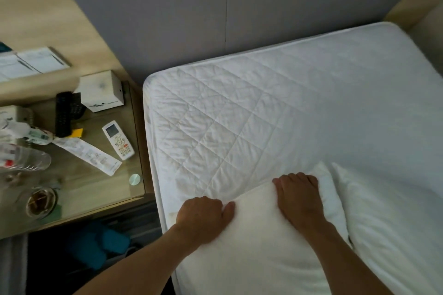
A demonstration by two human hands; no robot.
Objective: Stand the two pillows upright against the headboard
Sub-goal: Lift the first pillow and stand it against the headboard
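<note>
Two white pillows lie flat on the quilted mattress (239,108). The nearer pillow (259,242) is at the bottom centre; the second pillow (388,223) lies to its right. My left hand (203,215) grips the near pillow's left far corner, fingers curled over its edge. My right hand (299,196) clasps the far edge of the same pillow, fingers wrapped over it. The grey headboard (191,19) rises behind the mattress, well beyond both pillows.
A glass-topped nightstand (96,189) stands left of the bed, with a white remote (118,140), a black remote (63,115), a white box (102,90), a paper slip, plastic bottles and an ashtray (40,201). Blue slippers (96,244) lie on the floor below.
</note>
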